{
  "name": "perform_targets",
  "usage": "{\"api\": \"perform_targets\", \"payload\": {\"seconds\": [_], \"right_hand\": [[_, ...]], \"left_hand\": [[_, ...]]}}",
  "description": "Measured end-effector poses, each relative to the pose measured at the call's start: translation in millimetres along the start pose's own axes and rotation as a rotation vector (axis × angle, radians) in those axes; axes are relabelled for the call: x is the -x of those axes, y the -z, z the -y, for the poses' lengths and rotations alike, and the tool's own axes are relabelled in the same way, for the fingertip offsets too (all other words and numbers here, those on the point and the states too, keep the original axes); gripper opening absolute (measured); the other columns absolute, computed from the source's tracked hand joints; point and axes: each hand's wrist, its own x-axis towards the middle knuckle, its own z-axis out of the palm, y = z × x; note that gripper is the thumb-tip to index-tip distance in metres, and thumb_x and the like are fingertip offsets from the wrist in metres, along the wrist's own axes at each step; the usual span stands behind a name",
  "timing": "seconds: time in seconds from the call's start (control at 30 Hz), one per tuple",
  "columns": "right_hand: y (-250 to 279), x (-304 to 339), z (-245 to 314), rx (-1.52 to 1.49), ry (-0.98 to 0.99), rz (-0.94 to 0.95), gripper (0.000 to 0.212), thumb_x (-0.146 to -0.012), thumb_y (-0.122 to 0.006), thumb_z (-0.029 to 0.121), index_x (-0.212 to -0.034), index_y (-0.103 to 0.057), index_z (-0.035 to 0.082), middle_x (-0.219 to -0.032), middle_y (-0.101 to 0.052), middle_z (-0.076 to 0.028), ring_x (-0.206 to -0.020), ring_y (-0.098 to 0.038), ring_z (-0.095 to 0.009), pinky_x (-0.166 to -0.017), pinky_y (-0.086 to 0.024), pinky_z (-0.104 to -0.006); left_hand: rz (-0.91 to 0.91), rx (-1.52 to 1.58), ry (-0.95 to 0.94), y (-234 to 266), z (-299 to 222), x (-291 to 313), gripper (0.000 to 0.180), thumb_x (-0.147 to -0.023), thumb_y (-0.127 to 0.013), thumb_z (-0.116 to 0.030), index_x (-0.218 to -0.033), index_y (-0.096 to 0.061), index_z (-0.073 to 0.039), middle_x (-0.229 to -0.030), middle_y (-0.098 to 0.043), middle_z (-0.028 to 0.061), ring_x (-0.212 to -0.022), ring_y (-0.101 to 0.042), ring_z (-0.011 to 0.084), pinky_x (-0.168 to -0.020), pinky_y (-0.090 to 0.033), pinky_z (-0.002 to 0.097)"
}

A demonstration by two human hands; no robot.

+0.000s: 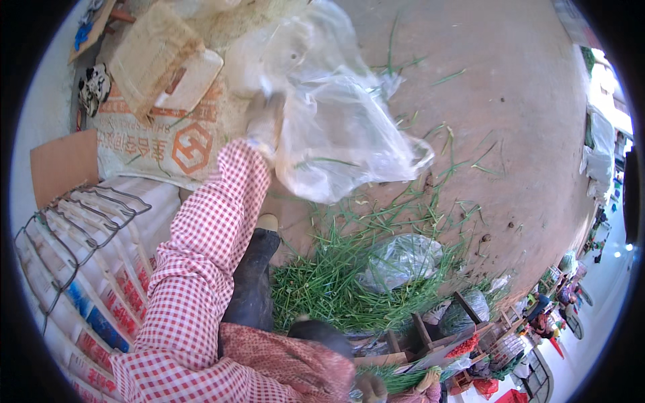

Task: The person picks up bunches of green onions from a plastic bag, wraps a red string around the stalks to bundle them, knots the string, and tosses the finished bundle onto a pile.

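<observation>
My left arm, in a red-and-white checked sleeve, reaches forward over the floor. At its end my left hand point(264, 122), smeared by motion, is closed on the edge of a large clear plastic bag point(329, 127). The bag hangs loose and spread out to the right of the hand, with a few green strands showing at it. Below the bag lies a heap of long thin green stalks point(316, 289), with a crumpled clear plastic bag point(403, 262) on top. A brownish shape at the lower edge may be my right hand point(369, 387); its fingers are not clear.
On the left stand wrapped white packs point(114, 269) with a bent wire rack point(87, 215) over them. A printed woven sack point(151, 144) lies behind, under a beige board point(154, 60). My dark boot point(252, 275) is beside the stalks. Wooden slats point(423, 332) stand at lower right, people beyond.
</observation>
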Motion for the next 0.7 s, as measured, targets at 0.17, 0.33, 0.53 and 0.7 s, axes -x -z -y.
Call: {"api": "perform_targets", "payload": {"seconds": [0.17, 0.33, 0.53, 0.7], "right_hand": [[63, -44, -38, -0.170, 0.120, 0.153, 0.048, -0.088, -0.062, 0.020, -0.133, -0.048, 0.009, -0.118, -0.061, -0.008, -0.106, -0.056, -0.019, -0.090, -0.046, -0.0345], [110, -86, -13, -0.384, 0.178, 0.216, 0.040, -0.085, -0.066, 0.015, -0.122, -0.051, 0.009, -0.105, -0.061, -0.006, -0.096, -0.057, -0.018, -0.082, -0.047, -0.0332], [191, -156, 11, -0.285, 0.328, 0.249, 0.025, -0.091, -0.056, 0.008, -0.115, -0.053, 0.002, -0.084, -0.055, -0.003, -0.071, -0.052, -0.013, -0.063, -0.046, -0.0273], [202, -158, 63, -0.746, 0.405, 0.178, 0.019, -0.085, -0.063, 0.006, -0.103, -0.058, 0.004, -0.070, -0.052, -0.001, -0.056, -0.049, -0.011, -0.050, -0.043, -0.0248]], "left_hand": [[-0.106, -0.454, -0.903, -22, -235, 80, 0.036, -0.089, -0.055, -0.030, -0.115, -0.052, -0.006, -0.111, -0.055, 0.0123, -0.101, -0.055, 0.0256, -0.090, -0.044, 0.0430], [0.708, -0.452, -0.821, -148, -239, 286, 0.034, -0.091, -0.050, -0.031, -0.114, -0.056, -0.007, -0.111, -0.059, 0.0129, -0.102, -0.057, 0.0264, -0.089, -0.046, 0.0418], [1.196, -0.382, -0.914, -140, -303, 365, 0.035, -0.094, -0.044, -0.032, -0.112, -0.061, -0.008, -0.111, -0.062, 0.0137, -0.103, -0.060, 0.0275, -0.087, -0.048, 0.0404], [0.934, -0.572, -0.655, -106, -339, 229, 0.039, -0.097, -0.039, -0.033, -0.111, -0.065, -0.008, -0.111, -0.065, 0.0143, -0.105, -0.062, 0.0284, -0.086, -0.049, 0.0393]]}}
